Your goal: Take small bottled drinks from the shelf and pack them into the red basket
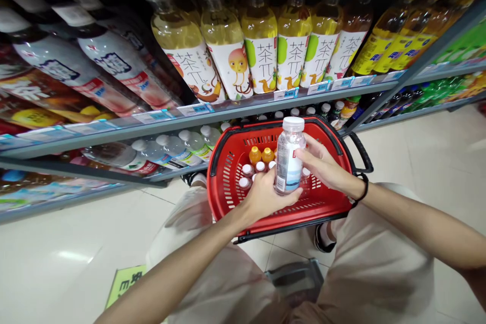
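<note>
I hold a small clear bottle (288, 157) with a white cap and a pale label upright over a red shopping basket (224, 182). My left hand (266, 195) cups it from below and behind, fingers wrapped round its base. My right hand (322, 167), with a black band at the wrist, grips its right side with closed fingers. Inside the basket stand several small bottles, two with orange caps (261, 154) and others with white caps (248, 174).
Grey store shelves (243, 104) run across in front, packed with yellow tea bottles (261, 40), white and pink bottles (114, 61) at left, water bottles (178, 149) on the lower shelf. Pale tiled floor (417, 147) lies right; my knees flank the basket.
</note>
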{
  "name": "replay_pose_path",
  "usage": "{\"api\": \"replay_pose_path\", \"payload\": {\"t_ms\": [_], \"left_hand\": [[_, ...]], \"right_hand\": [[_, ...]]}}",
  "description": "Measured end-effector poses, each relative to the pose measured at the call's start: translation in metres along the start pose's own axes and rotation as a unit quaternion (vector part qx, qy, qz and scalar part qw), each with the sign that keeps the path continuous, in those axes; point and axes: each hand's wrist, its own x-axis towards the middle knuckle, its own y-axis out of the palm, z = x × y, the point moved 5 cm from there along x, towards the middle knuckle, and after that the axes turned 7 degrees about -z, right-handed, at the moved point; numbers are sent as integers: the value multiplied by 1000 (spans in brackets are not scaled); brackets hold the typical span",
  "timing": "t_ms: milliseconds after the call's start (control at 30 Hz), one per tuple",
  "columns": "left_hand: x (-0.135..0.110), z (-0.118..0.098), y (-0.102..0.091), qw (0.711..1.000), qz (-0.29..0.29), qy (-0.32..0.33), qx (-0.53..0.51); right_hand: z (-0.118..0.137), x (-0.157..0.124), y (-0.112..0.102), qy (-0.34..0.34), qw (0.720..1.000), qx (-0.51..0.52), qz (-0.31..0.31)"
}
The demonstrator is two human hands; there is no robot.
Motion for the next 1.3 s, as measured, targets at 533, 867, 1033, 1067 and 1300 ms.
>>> {"api": "replay_pose_path", "payload": {"t_ms": [533,867,1033,1067,1300], "left_hand": [[-1,10,7,998,51,-30,-34],[-4,13,10,988,101,-74,-95],[-3,14,11,985,96,-85,-119],[-3,14,11,984,96,-84,-121],[-4,16,11,984,104,-82,-121]], "right_hand": [[2,0,0,-24,999,-27,-28],[2,-1,-2,-26,997,-62,-43],[4,0,1,-30,999,-34,-18],[5,1,2,-28,999,-32,-15],[6,0,3,-35,999,-24,-8]]}}
